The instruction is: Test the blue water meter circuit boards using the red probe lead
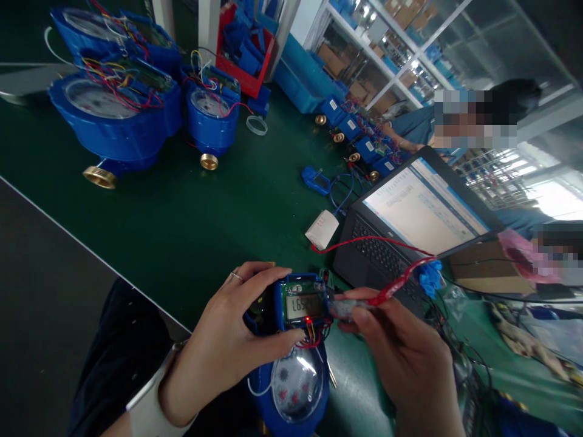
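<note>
On the green counter (182, 230), at lower centre of the frame, our left hand (228, 346) is closed around the blue meter (300, 364); our right hand (401, 358) pinches a red-wired probe (350, 306) at its right side.

Held water meter (298, 379): lower body cut off by the bottom edge, left flank hidden under the left hand (228, 346). Display (303, 306): digits too small to read with certainty. Wired probe (348, 306): rear part lost inside the right hand (401, 358), whose wrist leaves the frame. Laptop screen (423, 209): entries illegible. Red bin (223, 36) on the worktop (182, 230): clipped by the upper edge
</note>
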